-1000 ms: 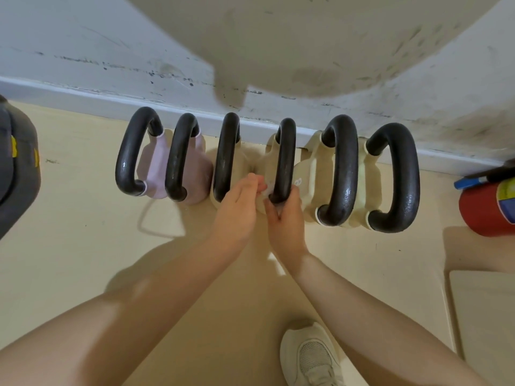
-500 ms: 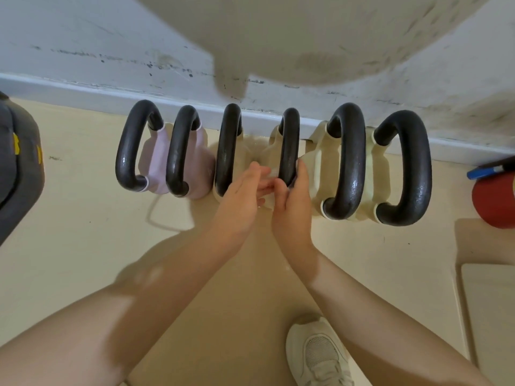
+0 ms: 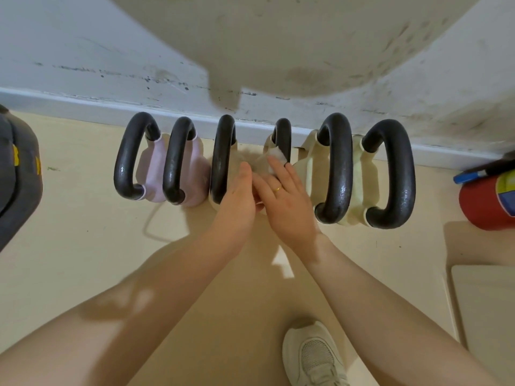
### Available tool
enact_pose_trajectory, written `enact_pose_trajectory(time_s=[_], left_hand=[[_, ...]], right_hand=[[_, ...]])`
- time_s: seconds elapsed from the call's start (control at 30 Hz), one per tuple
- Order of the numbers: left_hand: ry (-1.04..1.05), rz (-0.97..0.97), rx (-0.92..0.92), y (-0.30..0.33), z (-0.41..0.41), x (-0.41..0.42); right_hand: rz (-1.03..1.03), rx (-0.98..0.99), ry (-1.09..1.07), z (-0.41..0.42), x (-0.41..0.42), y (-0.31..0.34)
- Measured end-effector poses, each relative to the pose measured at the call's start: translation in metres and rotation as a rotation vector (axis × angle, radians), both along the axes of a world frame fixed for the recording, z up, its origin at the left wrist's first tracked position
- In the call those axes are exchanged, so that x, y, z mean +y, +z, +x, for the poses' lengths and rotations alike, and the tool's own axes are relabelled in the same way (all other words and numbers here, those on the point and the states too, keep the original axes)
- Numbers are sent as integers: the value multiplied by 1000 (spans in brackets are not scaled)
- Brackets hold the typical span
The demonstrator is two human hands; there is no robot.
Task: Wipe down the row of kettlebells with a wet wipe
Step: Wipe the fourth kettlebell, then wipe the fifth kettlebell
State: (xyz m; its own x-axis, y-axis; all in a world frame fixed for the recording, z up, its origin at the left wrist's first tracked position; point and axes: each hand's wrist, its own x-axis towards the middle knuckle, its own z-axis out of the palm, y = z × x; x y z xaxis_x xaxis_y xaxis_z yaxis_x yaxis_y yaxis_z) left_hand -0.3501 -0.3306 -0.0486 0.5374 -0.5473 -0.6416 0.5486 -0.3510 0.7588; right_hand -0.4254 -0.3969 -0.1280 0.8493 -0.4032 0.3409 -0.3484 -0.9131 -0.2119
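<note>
Kettlebells (image 3: 338,174) stand upright in a row along the wall (image 3: 83,51).

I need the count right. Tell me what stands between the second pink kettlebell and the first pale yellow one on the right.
In the head view, two cream kettlebells with black handles: the third and the fourth, where both hands work.

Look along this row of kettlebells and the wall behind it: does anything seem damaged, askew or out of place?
The kettlebells stand in an even row, none tipped. What stands out is the wall: dark scuffs and chipped paint run just above the baseboard. The wet wipe under the right hand belongs to the job.
</note>
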Motion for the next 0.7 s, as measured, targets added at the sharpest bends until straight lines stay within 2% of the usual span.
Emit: enact_pose_trajectory(time_s=[0.13, 0.2, 0.3, 0.37, 0.43, 0.5, 0.6, 0.7], left_hand=[[18, 70, 84, 6, -3, -1], [-22, 108, 41, 3, -5, 3], [-88, 101, -212, 7, -7, 13], [-133, 54, -411, 9, -6, 20], [-223, -18, -513, 13, -7, 27], [-348, -115, -551, 17, -12, 30], [-470, -128, -607, 22, -19, 25], [-452, -107, -640, 22, -25, 16]], right_hand=[[-75, 90, 83, -11, 6, 2], [30, 133, 144, -11, 8, 14], [344, 94, 103, -13, 14, 48], [540, -31, -4, -16, 17, 66], [735, -176, -115, -21, 18, 77], [1001, -321, -253, -24, 17, 86], [1256, -437, -456, -33, 12, 99], [1569, -521, -405, -46, 4, 114]])
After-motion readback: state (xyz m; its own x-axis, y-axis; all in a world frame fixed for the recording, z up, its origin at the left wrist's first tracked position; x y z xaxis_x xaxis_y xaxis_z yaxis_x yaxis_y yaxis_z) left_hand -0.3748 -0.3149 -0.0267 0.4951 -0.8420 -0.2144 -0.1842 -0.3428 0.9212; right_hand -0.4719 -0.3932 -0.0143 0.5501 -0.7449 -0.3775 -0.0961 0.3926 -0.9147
